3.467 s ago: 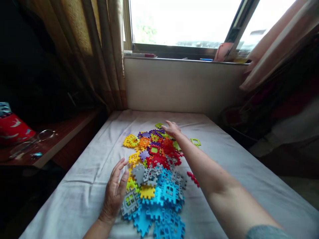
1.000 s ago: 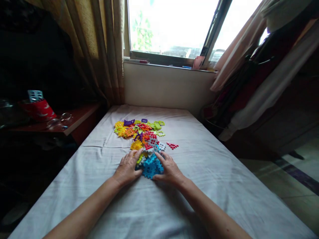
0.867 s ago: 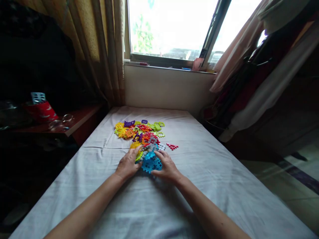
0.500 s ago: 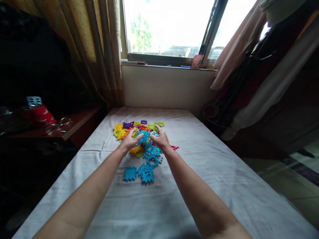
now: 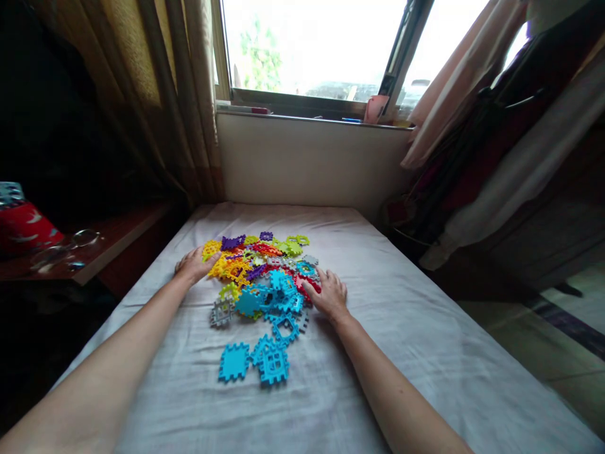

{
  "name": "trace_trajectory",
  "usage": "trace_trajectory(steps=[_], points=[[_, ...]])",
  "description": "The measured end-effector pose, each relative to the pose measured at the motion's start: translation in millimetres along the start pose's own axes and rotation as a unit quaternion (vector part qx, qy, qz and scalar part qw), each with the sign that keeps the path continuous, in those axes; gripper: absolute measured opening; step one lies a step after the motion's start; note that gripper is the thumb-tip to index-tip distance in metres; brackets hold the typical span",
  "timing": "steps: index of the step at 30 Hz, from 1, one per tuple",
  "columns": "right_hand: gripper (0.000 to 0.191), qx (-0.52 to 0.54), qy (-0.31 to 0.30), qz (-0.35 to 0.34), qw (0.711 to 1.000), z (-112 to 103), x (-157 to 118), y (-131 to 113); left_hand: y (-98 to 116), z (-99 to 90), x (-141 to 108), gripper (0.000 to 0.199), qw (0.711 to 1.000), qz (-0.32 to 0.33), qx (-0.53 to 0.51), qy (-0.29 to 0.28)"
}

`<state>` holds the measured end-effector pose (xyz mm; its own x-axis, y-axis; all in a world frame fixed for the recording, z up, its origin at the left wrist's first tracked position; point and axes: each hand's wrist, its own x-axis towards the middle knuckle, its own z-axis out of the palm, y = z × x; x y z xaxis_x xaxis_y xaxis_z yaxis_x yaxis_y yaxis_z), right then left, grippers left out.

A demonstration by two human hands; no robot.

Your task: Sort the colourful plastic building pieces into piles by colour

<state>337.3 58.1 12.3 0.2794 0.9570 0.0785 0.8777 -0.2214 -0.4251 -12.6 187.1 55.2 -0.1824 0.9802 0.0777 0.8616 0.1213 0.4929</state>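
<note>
A loose pile of interlocking plastic building tiles lies on the bed sheet between my hands. My left hand (image 5: 195,263) is open at the pile's left side, its thumb against the yellow tiles (image 5: 231,268). On the other side, my right hand (image 5: 331,293) rests open with fingers spread, touching or close to the red tiles (image 5: 307,289). Blue tiles (image 5: 278,293) fill the near middle, with a grey tile (image 5: 222,312) at their left. Purple (image 5: 233,242) and green tiles (image 5: 288,246) lie at the back. Closer to me are a flat blue square tile (image 5: 234,362) and a blue window tile (image 5: 273,366).
The bed's pale sheet (image 5: 392,353) spreads around the pile. To the left, a wooden side table (image 5: 118,243) holds a red container (image 5: 28,227) and glasses (image 5: 85,238). A curtain (image 5: 189,94) and window stand ahead; clothes (image 5: 472,157) hang at the right.
My hands have moved apart from the pile's middle, the left to its left edge and the right to its right edge. The view has shifted, and the pile appears more spread out.
</note>
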Motion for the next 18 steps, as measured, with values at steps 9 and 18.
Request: trace_trajectory(steps=[9, 18], points=[[0.059, 0.125, 0.027, -0.016, 0.992, 33, 21, -54, 42, 51.6, -30, 0.069, 0.99, 0.049, -0.125, -0.034], [0.047, 0.304, 0.023, -0.072, 0.949, 31, 20, -116, 76, 53.7, -83, 0.064, 0.937, 0.071, -0.339, -0.043]])
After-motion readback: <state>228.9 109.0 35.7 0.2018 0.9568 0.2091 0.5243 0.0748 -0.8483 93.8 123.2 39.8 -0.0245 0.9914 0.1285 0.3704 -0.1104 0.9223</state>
